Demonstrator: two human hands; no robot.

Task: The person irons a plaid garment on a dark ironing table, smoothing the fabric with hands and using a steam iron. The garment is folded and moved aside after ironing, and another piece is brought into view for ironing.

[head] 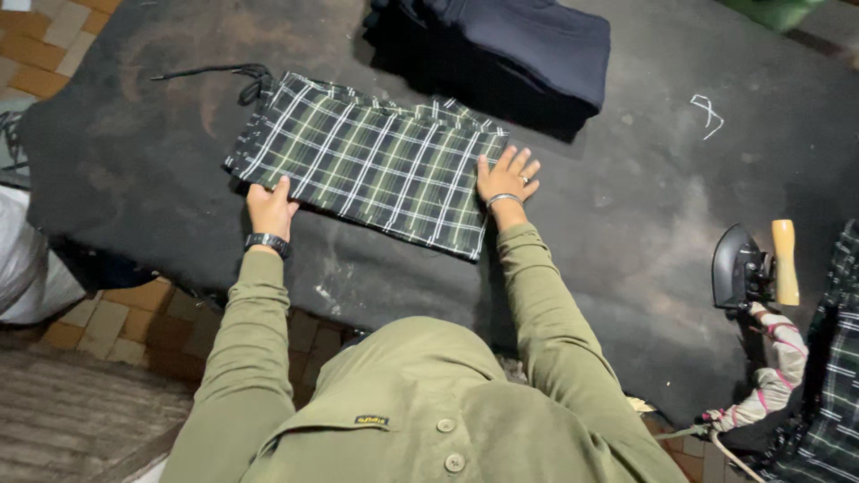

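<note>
A dark navy pile point(528, 45) lies at the pad's point(626, 206) far edge; an iron point(747, 268) stands at right beside more plaid cloth point(837, 358); chalk mark point(707, 114) nearby.

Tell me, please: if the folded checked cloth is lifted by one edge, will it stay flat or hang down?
The checked cloth would probably droop and unfold, since its stacked layers look thin and soft. It seems light. On the dark padded table it likely drags rather than slides.
</note>
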